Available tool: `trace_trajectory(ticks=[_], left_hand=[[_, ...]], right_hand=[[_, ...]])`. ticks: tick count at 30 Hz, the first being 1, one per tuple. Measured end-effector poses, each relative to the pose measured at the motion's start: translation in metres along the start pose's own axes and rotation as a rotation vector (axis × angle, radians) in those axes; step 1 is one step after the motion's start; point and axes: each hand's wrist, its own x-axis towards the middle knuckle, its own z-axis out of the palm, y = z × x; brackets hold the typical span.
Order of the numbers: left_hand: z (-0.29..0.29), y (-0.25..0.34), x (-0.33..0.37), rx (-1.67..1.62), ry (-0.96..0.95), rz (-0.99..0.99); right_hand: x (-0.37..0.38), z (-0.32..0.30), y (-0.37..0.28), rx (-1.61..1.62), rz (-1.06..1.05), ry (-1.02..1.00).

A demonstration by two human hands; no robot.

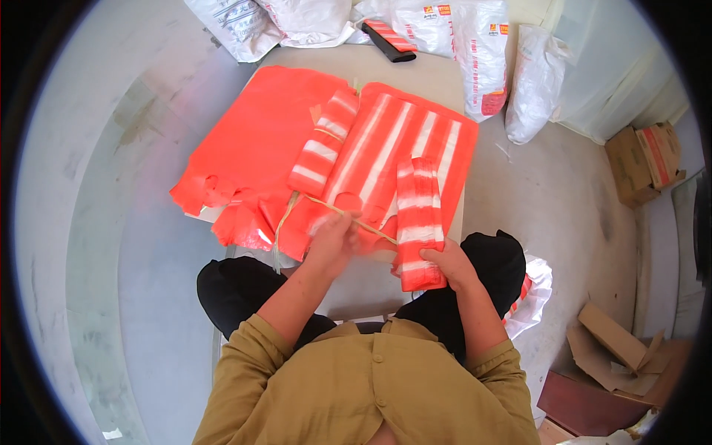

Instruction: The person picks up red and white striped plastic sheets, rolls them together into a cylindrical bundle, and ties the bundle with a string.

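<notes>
My right hand (451, 264) grips the lower end of a folded red-and-white striped plastic bundle (420, 215), thumb on top. My left hand (335, 241), slightly blurred, has its fingers closed at a thin yellowish strap (374, 231) that runs across to the bundle's left side. Under both lies a pile of flat red-and-white striped plastic sheets (382, 141), with a plain red stack (256, 122) to its left. A second striped roll (323, 144), tied with a yellow band, rests between the stacks. More loose strands (285, 219) hang at the near edge.
Beyond the work surface (434, 80), several white printed sacks (480, 63) stand, with a black-and-red striped roll (390, 39) in front of them. Cardboard boxes (644, 163) sit at the right. An opened carton (615, 348) lies lower right. A white bag (535, 297) is by my right knee.
</notes>
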Motion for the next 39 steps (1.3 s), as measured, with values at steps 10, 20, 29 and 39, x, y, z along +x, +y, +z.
trace_trajectory(ticks=[10, 20, 29, 39], left_hand=[[0.021, -0.002, 0.028, 0.188, 0.105, -0.002], [0.040, 0.002, 0.048, 0.315, 0.120, 0.046], [0.062, -0.018, 0.046, 0.811, 0.013, 0.191], [0.123, -0.031, 0.046, 1.430, -0.349, 0.559]], right_hand=[[0.006, -0.049, -0.016, -0.925, -0.376, 0.095], [0.039, -0.101, -0.044, -1.284, -0.400, 0.422], [0.005, -0.137, -0.033, -1.302, -0.274, 0.570], [-0.003, -0.102, -0.065, -0.259, -0.275, 0.186]])
